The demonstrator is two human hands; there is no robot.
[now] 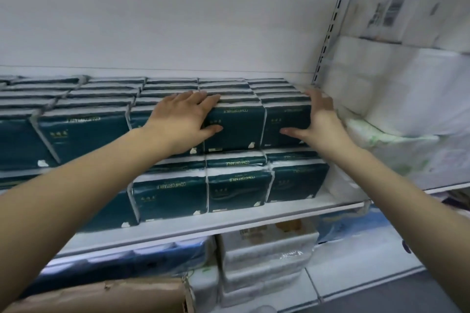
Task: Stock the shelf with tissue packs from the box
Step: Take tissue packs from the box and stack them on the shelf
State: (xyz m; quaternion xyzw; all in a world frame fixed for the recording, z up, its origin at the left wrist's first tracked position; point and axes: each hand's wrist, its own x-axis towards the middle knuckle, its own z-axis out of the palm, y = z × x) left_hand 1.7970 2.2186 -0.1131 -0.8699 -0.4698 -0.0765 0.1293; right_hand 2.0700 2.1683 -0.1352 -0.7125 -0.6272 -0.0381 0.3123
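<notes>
While left hand (181,115), right hand (321,120) press top tissue packs (237,136), fingers (203,97) straight, gripping nothing, headroom open above

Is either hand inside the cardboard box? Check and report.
No: the left hand and right hand both rest on top-layer tissue packs on the shelf.

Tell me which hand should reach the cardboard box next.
Probably the left hand: the cardboard box sits low on the left, below that arm, while the right hand is away at the far right.
</notes>
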